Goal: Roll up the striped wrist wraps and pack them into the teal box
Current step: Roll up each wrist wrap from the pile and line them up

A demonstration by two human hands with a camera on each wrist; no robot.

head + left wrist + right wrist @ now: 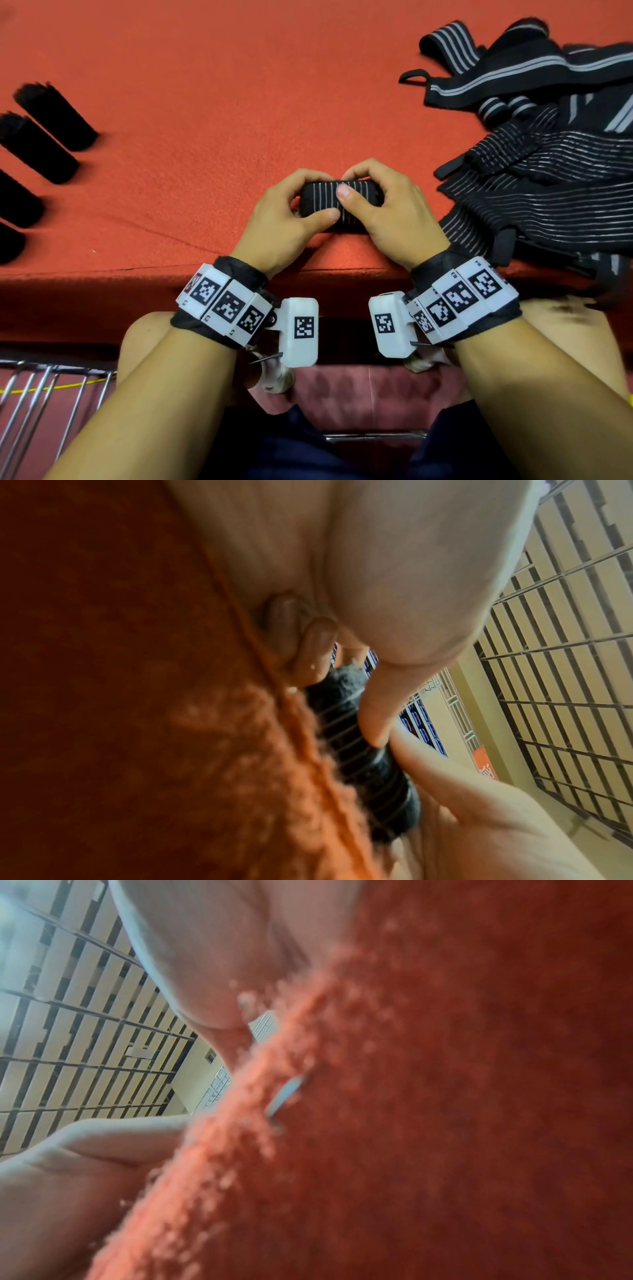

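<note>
Wrap in hand: rolled striped wrist wrap (pixel 340 202) lying on the red table (pixel 212 85) near its front edge
Left hand (pixel 284 219): fingers curled round the roll's left end, thumb pressed on its front
Right hand (pixel 387 209): fingers curled over the right end, thumb on top
Loose wraps (pixel 534 137): unrolled heap at right
Finished rolls (pixel 44 137): black, in a row at left

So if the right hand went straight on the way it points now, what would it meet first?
The right hand already grips the rolled wrap, so it meets that first. Beyond it, probably only bare red cloth; the loose wraps lie off to its right.
</note>
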